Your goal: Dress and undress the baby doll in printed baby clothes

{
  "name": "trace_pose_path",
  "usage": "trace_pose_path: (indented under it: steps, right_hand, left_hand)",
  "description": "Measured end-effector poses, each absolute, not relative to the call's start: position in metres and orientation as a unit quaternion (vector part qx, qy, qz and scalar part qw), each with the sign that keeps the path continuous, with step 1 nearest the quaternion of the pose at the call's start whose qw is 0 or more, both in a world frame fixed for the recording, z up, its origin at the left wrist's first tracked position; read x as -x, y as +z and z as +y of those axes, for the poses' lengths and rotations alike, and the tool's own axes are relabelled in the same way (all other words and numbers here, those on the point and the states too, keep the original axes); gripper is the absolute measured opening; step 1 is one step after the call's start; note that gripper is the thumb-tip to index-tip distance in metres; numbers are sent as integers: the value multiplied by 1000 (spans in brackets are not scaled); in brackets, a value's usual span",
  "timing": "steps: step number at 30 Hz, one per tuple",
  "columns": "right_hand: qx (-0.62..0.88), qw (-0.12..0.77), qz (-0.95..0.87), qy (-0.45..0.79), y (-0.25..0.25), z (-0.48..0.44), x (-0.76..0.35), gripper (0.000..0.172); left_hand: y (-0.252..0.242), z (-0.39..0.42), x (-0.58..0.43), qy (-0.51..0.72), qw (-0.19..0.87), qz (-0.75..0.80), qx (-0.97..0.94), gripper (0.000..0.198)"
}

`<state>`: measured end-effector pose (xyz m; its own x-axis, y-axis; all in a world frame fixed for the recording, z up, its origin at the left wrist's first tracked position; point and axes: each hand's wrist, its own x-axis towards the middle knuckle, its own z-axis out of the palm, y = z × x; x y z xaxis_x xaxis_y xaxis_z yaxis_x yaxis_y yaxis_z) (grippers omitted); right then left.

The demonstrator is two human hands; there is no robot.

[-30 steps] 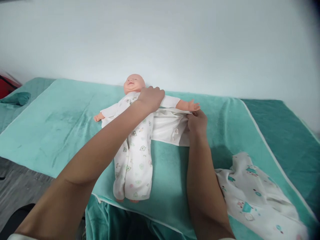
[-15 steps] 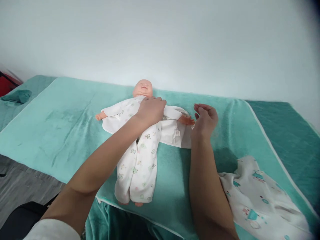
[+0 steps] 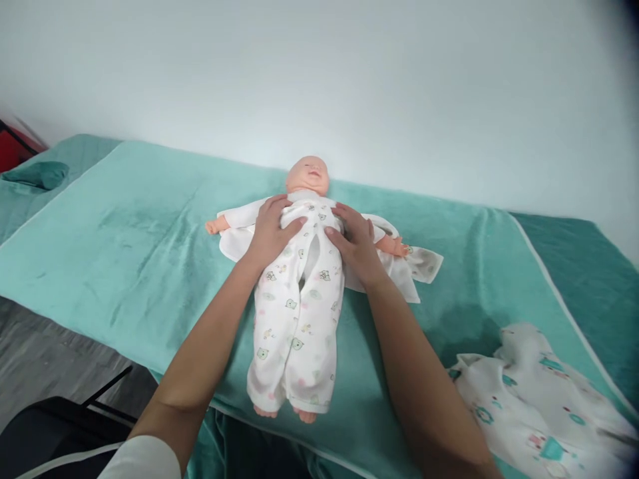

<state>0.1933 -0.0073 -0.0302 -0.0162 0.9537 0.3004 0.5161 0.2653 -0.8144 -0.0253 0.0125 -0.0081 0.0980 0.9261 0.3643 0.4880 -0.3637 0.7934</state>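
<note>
A baby doll [image 3: 308, 174] lies face up on a green cover, its arms out to both sides. White printed trousers [image 3: 299, 332] reach up over its chest, with a dark gap at the crotch. A white top [image 3: 244, 214] covers its arms and spreads out beneath it. My left hand [image 3: 274, 229] rests on the left side of the doll's chest, fingers apart. On the right side of the chest lies my right hand [image 3: 353, 236], its thumb and fingers spread over the cloth.
White printed cloth [image 3: 544, 399] lies crumpled at the lower right of the green cover [image 3: 144, 233]. A white wall [image 3: 319, 80] rises behind. At the lower left are a black object [image 3: 54, 439] and a pale cable. Something red [image 3: 14, 150] shows at the far left.
My right hand has moved left from beside the doll's hand onto its chest. My left hand has shifted down to the chest's left side. The loose top on the right has changed shape.
</note>
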Motion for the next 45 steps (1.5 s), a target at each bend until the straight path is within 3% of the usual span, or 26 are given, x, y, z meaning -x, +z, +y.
trace_pose_path:
  steps: [5,8,13,20,27,35,39,43,45]
  right_hand:
    - [526,445,-667,283,-26,-6,-192,52]
    - [508,481,-656,284,-26,-6,-188,47]
    - [507,523,-647,225,-28,-14,-180,37]
    - [517,547,-632,187,-31,-27,-184,52]
    - [538,561,-570,267,-39,-43,-204,58]
    - [548,475,-577,375,-46,-57,-209,59]
    - [501,405,-622,445,-42,-68,-220,47]
    - [499,372,-632,462,-38,-86,-223,69]
    - [539,373,-621,429,-38,-94,-218,64]
  left_hand:
    - [-10,8,20,460,150,454,-748,22]
    - [-7,0,19,429,87,449,-779,16]
    - [-5,-12,16,363,29,494,-789,40]
    - [-18,-12,31,384,41,539,-749,48]
    - [-31,-24,67,405,119,573,-702,55]
    - [-33,-57,93,392,387,512,-659,37]
    - [-36,-64,105,375,456,482,-647,47]
    - [-38,-64,109,391,483,446,-644,62]
    - [-37,-64,108,388,478,448,-648,61]
